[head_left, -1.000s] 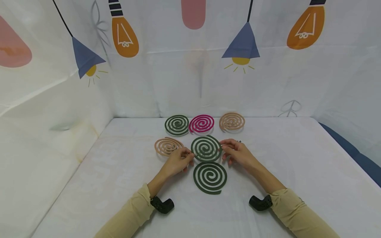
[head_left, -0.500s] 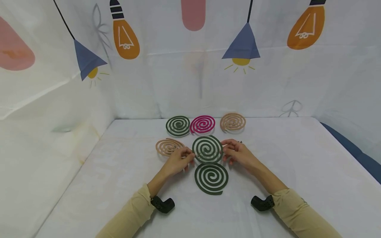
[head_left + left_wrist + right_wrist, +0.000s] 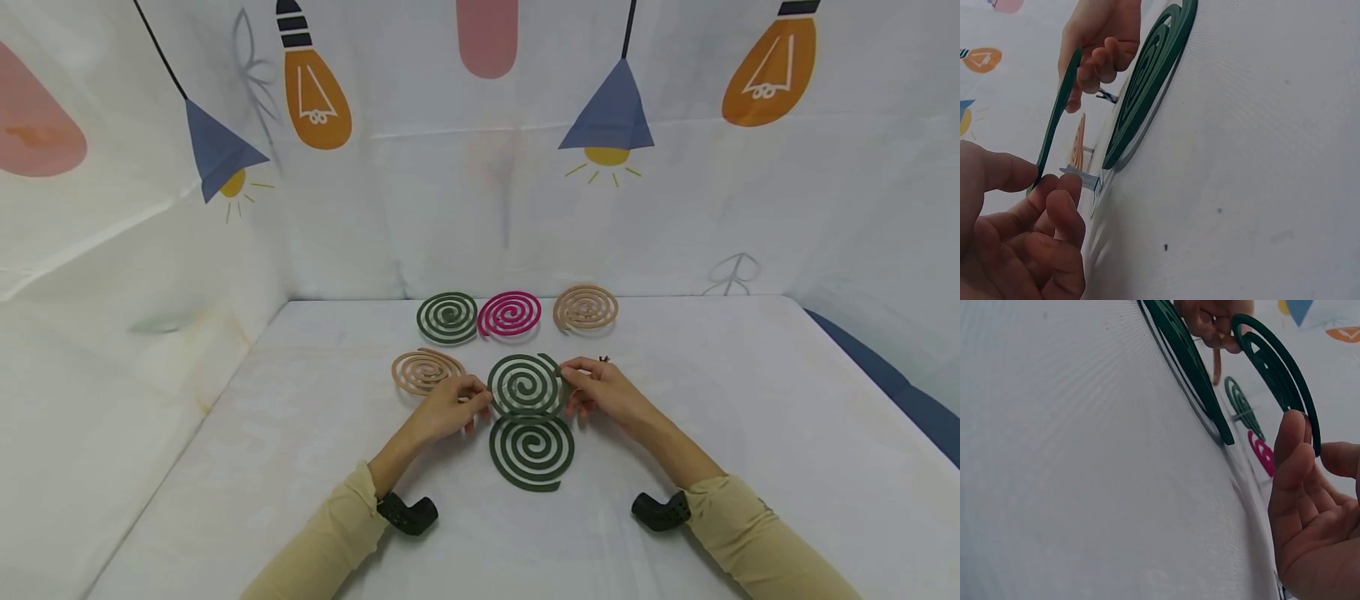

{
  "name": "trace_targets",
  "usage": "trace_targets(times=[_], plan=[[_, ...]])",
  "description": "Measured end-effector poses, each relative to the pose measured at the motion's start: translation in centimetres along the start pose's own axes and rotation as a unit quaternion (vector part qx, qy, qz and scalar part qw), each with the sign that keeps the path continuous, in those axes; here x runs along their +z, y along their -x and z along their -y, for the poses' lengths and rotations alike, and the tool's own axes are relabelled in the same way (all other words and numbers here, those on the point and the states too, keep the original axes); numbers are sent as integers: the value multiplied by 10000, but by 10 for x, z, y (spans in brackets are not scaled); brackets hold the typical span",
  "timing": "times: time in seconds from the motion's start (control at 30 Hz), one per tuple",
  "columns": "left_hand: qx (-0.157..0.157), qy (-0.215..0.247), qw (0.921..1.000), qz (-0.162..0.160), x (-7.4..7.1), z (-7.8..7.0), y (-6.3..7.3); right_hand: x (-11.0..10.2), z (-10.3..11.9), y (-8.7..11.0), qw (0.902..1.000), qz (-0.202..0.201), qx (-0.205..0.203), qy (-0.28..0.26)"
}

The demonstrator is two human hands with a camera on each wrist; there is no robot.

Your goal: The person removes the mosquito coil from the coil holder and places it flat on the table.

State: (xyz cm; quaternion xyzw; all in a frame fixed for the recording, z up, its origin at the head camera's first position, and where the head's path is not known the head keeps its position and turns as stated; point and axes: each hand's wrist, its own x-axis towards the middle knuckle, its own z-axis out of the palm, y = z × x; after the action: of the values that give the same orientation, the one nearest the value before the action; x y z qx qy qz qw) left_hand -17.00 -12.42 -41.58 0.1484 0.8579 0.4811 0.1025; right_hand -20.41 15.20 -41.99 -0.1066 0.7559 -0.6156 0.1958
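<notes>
A green mosquito coil [image 3: 527, 386] is held up between both hands, over the table. My left hand [image 3: 447, 407] pinches its left edge between thumb and fingers, seen in the left wrist view where the coil [image 3: 1057, 119] appears edge-on. My right hand [image 3: 606, 392] pinches the opposite side near the coil's outer end; the right wrist view shows the thumb and fingertips [image 3: 1294, 422] at that rim. Directly in front lies a second green coil [image 3: 533, 443], which the held one partly overlaps in the head view. A tan coil [image 3: 422, 369] sits just behind my left hand.
At the table's back edge stand a green coil [image 3: 448, 316], a pink coil [image 3: 509, 313] and a tan coil [image 3: 585, 307] in a row. A small metal stand [image 3: 1085, 178] shows beside the left fingers. A printed white cloth [image 3: 450, 208] hangs behind the white table [image 3: 750, 417].
The held green coil has come slightly toward me and turned, its outer end now at the upper right. The right fingers have shifted along the rim; the other coils stay put.
</notes>
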Motion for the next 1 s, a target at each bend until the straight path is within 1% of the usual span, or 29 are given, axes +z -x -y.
trace_targets(times=[0.1,0.3,0.47,0.6,0.63,0.7,0.87,1.0], plan=[[17,14,10000,66,-1,-1,0,0,0,1,10000,34,4,14],[22,46,9999,92,-3,-1,0,0,1,2,9999,163,26,23],[55,-178,9998,-15,-3,-1,1,-1,1,2,9991,410,-72,61],[220,-446,9987,-140,-2,-1,1,-1,1,2,9982,558,-130,152],[270,-517,9982,-156,-2,-1,1,0,1,3,9980,582,-145,195],[270,-575,9979,-147,-2,-1,2,0,2,4,9976,604,-177,297],[279,-547,9981,-35,-3,-2,2,0,3,6,9960,592,-243,615],[369,-579,9976,-12,-3,-1,1,0,3,6,9941,593,-325,849]])
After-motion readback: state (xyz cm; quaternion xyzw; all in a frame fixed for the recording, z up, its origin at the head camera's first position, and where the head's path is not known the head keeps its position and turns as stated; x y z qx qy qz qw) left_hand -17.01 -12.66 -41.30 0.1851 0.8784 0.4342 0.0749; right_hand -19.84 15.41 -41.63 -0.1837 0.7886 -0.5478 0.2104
